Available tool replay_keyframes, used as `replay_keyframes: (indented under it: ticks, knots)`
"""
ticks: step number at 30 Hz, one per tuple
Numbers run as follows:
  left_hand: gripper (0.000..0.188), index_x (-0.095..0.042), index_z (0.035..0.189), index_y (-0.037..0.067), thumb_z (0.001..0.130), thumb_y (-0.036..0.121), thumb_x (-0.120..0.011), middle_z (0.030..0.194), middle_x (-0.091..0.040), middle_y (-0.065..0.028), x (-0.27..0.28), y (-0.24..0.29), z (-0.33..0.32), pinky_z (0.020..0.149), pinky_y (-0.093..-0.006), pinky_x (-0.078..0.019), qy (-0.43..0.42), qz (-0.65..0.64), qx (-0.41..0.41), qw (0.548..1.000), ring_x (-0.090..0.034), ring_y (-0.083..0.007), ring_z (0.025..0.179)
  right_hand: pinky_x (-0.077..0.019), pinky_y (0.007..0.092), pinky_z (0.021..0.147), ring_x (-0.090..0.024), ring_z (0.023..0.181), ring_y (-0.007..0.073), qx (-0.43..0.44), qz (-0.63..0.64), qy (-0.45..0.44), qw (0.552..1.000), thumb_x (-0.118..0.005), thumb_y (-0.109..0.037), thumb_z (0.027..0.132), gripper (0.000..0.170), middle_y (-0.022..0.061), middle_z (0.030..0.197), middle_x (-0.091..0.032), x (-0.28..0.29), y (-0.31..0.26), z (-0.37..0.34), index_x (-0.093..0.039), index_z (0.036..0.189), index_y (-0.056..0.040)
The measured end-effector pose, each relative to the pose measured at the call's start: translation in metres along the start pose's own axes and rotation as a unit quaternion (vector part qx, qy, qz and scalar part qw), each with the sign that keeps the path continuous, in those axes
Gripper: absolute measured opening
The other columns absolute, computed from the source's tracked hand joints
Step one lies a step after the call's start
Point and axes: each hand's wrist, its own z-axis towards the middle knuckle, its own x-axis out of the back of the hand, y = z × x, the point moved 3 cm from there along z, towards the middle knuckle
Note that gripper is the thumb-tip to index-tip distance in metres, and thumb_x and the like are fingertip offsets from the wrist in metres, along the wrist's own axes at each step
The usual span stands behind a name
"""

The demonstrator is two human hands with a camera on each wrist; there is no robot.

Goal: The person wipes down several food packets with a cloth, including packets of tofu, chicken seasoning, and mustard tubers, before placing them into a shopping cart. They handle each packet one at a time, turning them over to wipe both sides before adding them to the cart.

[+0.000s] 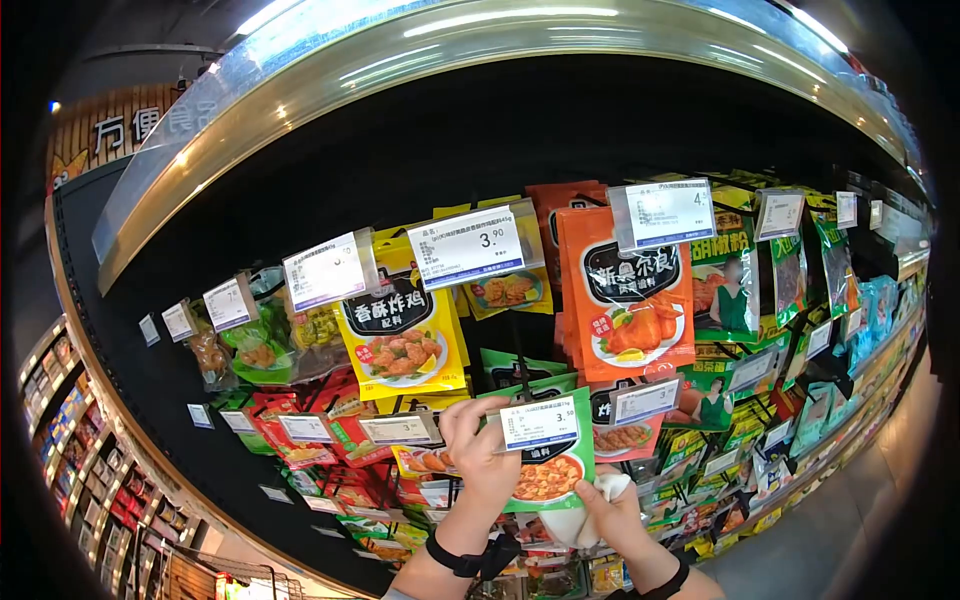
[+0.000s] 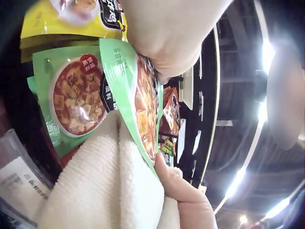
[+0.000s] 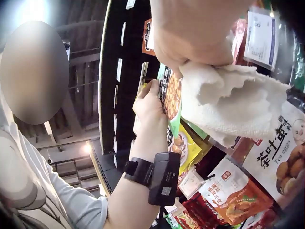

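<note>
A green seasoning packet (image 1: 548, 478) with a bowl of diced food printed on it hangs behind a price tag (image 1: 540, 424). My left hand (image 1: 478, 450) grips it by its upper left edge, fingers curled beside the tag. My right hand (image 1: 610, 510) holds a bunched white cloth (image 3: 233, 100), its thumb on the front of the packet's lower right corner. In the left wrist view the cloth lies against the packet's back, between it and a second green packet (image 2: 78, 98). That view also shows my right thumb at the packet's edge.
Yellow packets (image 1: 402, 330) and orange packets (image 1: 628, 300) hang just above, behind tags on hooks. More packets fill the rows below and to the right. A metal-edged canopy (image 1: 500, 50) curves overhead. A wire basket (image 1: 235, 570) stands at the lower left.
</note>
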Motion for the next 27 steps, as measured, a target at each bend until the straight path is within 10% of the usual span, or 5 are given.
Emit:
replay_keyframes:
  ticks: [11,27]
  knots:
    - [0.032,-0.066,0.088,0.003,0.059,0.015,-0.076,0.097,-0.065,-0.0032,-0.004,0.002,0.003,0.082,-0.0405,-0.0384,-0.014,0.099,-0.097,0.99,-0.054,-0.0248,0.091,-0.0417,0.0218,0.06,-0.05,0.069,0.0037,-0.025,-0.04,-0.002,0.999,-0.062,-0.014,0.09,0.014,-0.0013,0.076,-0.059,0.0,-0.004,0.003,-0.059,0.092,-0.0008]
    - [0.017,-0.07,0.084,0.003,0.067,0.004,-0.073,0.09,-0.066,-0.006,-0.004,0.01,0.012,0.079,-0.0352,-0.0445,-0.045,0.078,-0.03,0.995,-0.055,-0.0247,0.087,-0.0439,0.0219,0.065,-0.053,0.074,0.0048,-0.032,-0.027,-0.042,0.998,-0.061,-0.016,0.091,0.016,0.0003,0.082,-0.062,0.002,-0.014,-0.001,-0.06,0.095,0.0]
